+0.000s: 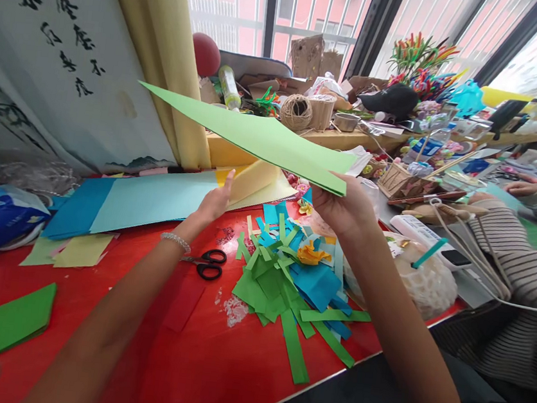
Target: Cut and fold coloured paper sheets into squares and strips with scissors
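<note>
A stack of light green paper (256, 137) is raised above the table, its near right end pinched in my right hand (346, 204). My left hand (214, 205) is at the curled edge of a pale yellow paper sheet (254, 183), which it appears to grip; some of its fingers are hidden. Under that sheet lie light blue paper (152, 200) and darker blue paper (76, 209). Black-handled scissors (210, 264) rest on the red table below my left wrist. A heap of cut green strips and squares (271, 286) lies below my right hand, mixed with blue pieces (314, 284).
Folded dark green paper (15, 321) lies at left, near a blue plastic pack (4, 220). A bag-covered drink with a teal straw (430, 252) stands by my right forearm. Another person's striped sleeve (522, 250) is at right. Craft supplies and twine (297, 112) crowd the windowsill.
</note>
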`<state>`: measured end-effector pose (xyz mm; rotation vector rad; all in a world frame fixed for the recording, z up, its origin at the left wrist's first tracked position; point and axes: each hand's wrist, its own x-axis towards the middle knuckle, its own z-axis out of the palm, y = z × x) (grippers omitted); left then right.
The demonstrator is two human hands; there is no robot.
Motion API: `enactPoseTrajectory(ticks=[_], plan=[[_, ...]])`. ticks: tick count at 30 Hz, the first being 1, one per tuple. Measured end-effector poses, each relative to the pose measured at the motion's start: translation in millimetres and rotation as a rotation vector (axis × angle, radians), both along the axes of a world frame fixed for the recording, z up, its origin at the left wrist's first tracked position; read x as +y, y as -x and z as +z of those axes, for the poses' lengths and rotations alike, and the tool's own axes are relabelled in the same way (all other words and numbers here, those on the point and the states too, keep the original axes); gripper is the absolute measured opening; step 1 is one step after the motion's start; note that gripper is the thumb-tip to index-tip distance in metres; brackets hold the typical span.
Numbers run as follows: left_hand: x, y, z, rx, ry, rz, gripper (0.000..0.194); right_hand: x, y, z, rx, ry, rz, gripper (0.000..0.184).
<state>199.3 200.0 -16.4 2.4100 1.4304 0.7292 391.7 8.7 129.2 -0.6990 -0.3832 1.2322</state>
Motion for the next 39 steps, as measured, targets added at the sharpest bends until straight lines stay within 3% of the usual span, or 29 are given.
enactPoseTrajectory(ticks=[6,13,18,28,35,39], plan=[[10,17,-13.7,-0.219,0.042,0.19,0.034,-4,2,1.1,0.041,-0.002,0.016,0.026],[16,26,-38.3,-0.466,0.113,0.319,0.033,-4,-1,1.6,0.049,-0.03,0.029,0.025],[21,28,-42.3,-0.59,0.177,0.329,0.033,-7,2,6.2,0.096,-0.01,0.038,0.03],[7,24,-30.1,-0.711,0.392,0.168,0.033,-7,-1,4.3,0.031,-0.004,0.076,0.028],[2,24,-29.5,-0.521,0.377,0.006,0.033,-9,5,4.7,0.09,0.017,0.059,0.03],[5,39,-6.6,-0.34,0.314,-0.088,0.035,-10,7,4.3,0.05,0.026,0.042,0.028]])
